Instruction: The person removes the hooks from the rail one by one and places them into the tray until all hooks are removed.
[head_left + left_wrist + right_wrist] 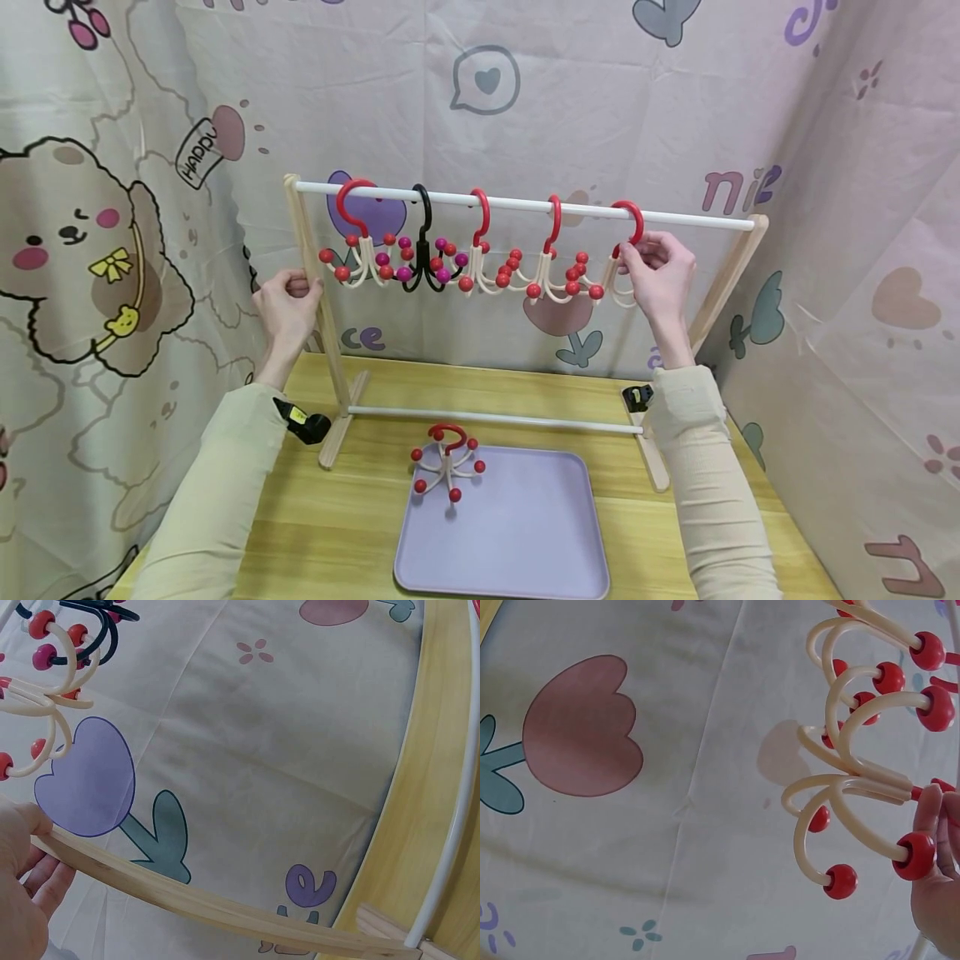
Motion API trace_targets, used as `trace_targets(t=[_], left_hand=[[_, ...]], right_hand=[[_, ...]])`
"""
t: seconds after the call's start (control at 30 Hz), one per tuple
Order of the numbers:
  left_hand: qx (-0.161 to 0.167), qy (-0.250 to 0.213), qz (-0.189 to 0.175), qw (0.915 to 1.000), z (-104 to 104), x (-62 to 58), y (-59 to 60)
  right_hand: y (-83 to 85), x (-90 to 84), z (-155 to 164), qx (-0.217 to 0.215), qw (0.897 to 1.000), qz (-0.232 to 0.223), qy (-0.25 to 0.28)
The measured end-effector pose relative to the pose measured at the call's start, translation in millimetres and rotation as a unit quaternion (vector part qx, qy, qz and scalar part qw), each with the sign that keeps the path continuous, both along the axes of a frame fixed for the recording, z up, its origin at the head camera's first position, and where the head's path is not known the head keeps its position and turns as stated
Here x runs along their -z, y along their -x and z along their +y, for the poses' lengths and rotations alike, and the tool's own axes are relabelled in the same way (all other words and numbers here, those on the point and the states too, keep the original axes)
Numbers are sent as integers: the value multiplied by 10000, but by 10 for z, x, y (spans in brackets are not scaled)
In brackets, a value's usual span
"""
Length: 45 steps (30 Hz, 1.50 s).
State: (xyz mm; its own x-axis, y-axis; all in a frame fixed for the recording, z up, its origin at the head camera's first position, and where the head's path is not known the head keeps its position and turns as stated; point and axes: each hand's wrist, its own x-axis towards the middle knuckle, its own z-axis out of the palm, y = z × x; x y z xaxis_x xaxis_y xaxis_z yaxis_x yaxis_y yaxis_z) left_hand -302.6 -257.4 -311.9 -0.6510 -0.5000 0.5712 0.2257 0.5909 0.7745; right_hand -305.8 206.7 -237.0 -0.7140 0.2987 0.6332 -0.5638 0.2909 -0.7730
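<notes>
A small wooden-post rack with a white top rail (517, 202) carries several octopus-shaped hangers with ball-tipped arms. My left hand (287, 308) holds the rack's left post (330, 346), thumb on one side and fingers behind. At the rail's right end, my right hand (660, 271) pinches the lower hook of a red-and-cream hanger (637, 218), whose hook lies over the rail. In the right wrist view, its cream arms (870, 787) spread beside my fingertips. Further left hang a black hanger (423, 217) with red and magenta balls and other red-and-cream hangers (480, 218).
A lilac tray (517, 525) sits on the wooden table (322, 517), with one red-hooked hanger (448, 467) at its back left corner. The rack's lower white bar (495, 419) runs behind the tray. A printed cloth (562, 100) surrounds the table.
</notes>
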Motion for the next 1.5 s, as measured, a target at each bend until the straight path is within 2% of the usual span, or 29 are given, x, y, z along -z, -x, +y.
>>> trace_targets(t=[0.33,0.67,1.1,1.5], left_hand=[[15,4,1,10000,2,6,-2],[-7,12,5,10000,4,5,-2],[30,-6,-33,10000,2,1,-7],[57,-23,-94,9999,15,-6,-18]], right_hand=[[-27,-9,7,159,9998,110,54],[-43,-12,26,6,9993,310,220],[-81,-16,35,44,9986,464,248],[-141,62,69,97,9962,752,427]])
